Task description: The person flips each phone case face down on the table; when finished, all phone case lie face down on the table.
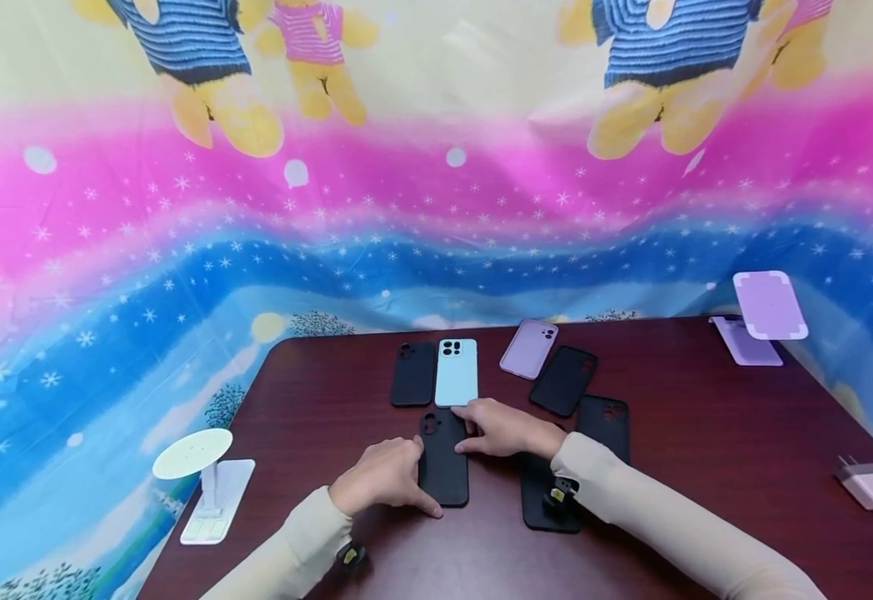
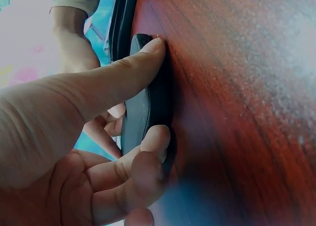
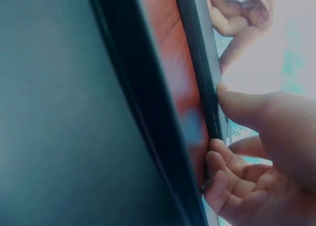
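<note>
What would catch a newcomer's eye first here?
Likely the vivid pink-and-blue backdrop, printed with bear-like figures, behind the table. Next, the pale blue phone or case toward the table's far edge, and just nearer, the left hand and right hand gripping a black phone case.

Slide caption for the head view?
Left grip and right grip on one black phone case among several, dark red table.

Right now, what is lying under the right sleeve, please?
Partly under the right sleeve lie a nearer black case and a farther black case. It hides part of each; anything else beneath cannot be seen.
</note>
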### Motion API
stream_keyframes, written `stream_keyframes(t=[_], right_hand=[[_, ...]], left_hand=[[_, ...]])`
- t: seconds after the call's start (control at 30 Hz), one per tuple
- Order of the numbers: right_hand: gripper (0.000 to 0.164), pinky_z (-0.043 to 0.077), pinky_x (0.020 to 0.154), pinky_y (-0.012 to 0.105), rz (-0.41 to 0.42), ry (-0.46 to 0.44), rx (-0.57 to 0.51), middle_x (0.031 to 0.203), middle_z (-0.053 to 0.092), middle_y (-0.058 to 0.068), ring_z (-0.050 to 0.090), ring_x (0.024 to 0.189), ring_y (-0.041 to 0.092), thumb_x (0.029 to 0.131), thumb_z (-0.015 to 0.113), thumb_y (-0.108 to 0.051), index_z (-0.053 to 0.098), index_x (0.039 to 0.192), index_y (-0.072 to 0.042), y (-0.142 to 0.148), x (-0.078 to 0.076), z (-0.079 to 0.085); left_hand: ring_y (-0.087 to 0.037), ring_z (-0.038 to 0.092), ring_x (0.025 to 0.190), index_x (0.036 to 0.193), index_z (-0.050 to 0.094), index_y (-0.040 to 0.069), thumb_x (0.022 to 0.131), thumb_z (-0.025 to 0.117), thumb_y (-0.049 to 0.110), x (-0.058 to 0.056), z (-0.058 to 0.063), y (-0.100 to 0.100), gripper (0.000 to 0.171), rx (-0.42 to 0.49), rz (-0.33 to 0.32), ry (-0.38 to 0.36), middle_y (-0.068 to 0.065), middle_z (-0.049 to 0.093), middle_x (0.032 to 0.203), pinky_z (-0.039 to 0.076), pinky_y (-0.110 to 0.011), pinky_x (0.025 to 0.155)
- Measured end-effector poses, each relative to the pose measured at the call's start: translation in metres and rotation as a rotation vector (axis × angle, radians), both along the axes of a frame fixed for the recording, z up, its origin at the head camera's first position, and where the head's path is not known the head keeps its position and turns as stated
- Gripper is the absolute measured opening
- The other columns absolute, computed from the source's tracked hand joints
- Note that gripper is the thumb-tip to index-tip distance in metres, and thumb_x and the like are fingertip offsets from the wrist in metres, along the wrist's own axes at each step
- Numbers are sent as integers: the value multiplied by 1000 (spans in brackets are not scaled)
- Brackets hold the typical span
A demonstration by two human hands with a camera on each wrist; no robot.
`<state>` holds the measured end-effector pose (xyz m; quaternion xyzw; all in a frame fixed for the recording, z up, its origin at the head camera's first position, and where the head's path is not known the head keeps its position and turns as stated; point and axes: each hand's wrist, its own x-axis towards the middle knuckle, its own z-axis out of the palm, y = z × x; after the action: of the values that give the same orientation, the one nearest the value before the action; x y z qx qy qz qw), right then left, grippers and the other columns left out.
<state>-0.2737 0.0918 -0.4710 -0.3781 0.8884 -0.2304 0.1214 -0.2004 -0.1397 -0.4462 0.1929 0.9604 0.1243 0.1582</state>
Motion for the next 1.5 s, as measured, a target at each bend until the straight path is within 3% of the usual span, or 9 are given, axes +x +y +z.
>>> stream_keyframes(t=[0.2, 0.3, 0.43, 0.5, 0.57, 0.77, 1.07, 1.27, 1.5], right_hand=[[56, 44, 68, 23, -10, 55, -66, 97, 62, 3, 51, 72, 6, 95, 75, -32, 60, 143, -6, 9, 3, -1], [49, 47, 71, 24, -21, 108, -108, 102, 65, 4, 57, 76, 9, 95, 75, -32, 66, 136, -8, 28, 4, 8], [39, 51, 75, 27, -73, 143, -106, 111, 68, 6, 60, 82, 12, 96, 74, -28, 69, 131, -11, 72, 5, 28], [35, 52, 77, 29, -112, 151, -91, 115, 69, 7, 62, 87, 13, 96, 74, -24, 70, 129, -12, 98, 7, 34], [34, 54, 79, 33, -145, 153, -71, 115, 68, 7, 64, 91, 17, 96, 74, -21, 70, 128, -12, 123, 10, 37], [36, 56, 85, 44, -177, 136, -23, 118, 68, 5, 66, 105, 24, 94, 76, -20, 70, 128, -13, 164, 21, 22], [36, 53, 94, 50, -121, 137, -2, 124, 71, -2, 64, 116, 26, 93, 76, -20, 71, 129, -20, 162, 29, 9], [32, 54, 88, 42, -68, 134, -4, 121, 72, -4, 67, 109, 20, 94, 74, -12, 74, 124, -23, 158, 28, 11], [28, 51, 81, 34, -60, 67, 20, 119, 69, -1, 65, 100, 14, 94, 71, -8, 79, 117, -21, 153, 27, 14]], left_hand=[[-18, 66, 87, 150, 43, -8, 65, 88, 68, 0, 5, 4, 123, -82, 23, -68, -4, 69, 88, 55, -37, 78], [-21, 69, 94, 156, 33, -7, 66, 86, 70, 3, 15, 6, 130, -105, 43, -68, -10, 74, 102, 56, -40, 81], [-8, 63, 77, 159, 36, 3, 75, 86, 60, 5, 31, 12, 113, 32, -13, 5, 3, 70, 94, 50, -29, 64], [-4, 51, 63, 158, 41, 11, 80, 84, 54, 6, 35, 18, 99, 123, -92, 40, 10, 64, 85, 41, -24, 55], [-3, 52, 67, 156, 46, 19, 85, 81, 52, 7, 35, 27, 86, 177, -173, 61, 10, 67, 96, 40, -23, 55], [-3, 62, 93, 152, 51, 28, 92, 74, 51, 13, 17, 57, 69, 173, -359, 101, 4, 68, 123, 50, -22, 72], [10, 50, 73, 134, 67, 27, 91, 75, 51, 23, -10, 95, 51, 126, -584, 196, 17, 63, 89, 38, -11, 61], [11, 46, 65, 112, 74, 28, 90, 77, 48, 25, -12, 100, 30, 104, -619, 258, 18, 63, 80, 36, -10, 59], [11, 42, 60, 87, 68, 31, 92, 76, 44, 28, -16, 101, 16, 95, -605, 302, 20, 57, 71, 32, -9, 54]])
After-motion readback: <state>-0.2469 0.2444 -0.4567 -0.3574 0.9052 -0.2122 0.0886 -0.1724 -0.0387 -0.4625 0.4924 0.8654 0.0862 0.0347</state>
